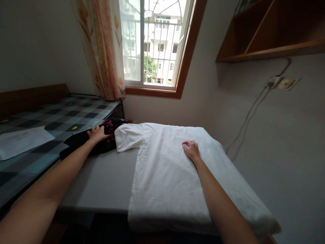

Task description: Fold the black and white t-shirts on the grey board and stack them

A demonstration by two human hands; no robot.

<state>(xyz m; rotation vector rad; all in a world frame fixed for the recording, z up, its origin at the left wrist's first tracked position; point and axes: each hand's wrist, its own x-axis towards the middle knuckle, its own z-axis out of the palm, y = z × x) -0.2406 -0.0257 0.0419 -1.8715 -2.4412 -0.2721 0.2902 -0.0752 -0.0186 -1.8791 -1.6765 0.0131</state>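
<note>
A white short-sleeved T-shirt [165,169] lies spread over a grey-topped table [106,183], its near hem hanging past the front edge. My right hand [192,149] rests on the upper part of the shirt, its fingers loosely bent and nothing visible in them. To the left, a black garment with pink lettering [109,130] lies bunched beside the white sleeve, partly over the bed edge. My left hand [98,134] is on this black cloth, with bent fingers closed over it; the fingertips are partly hidden.
A bed with a checked sheet [83,108] adjoins the table at left, with a paper sheet [25,140] on it. Behind are a patterned curtain [104,51] and a barred window [157,44]. At right, a wooden shelf [274,49] hangs above a wall socket [286,83] with cables.
</note>
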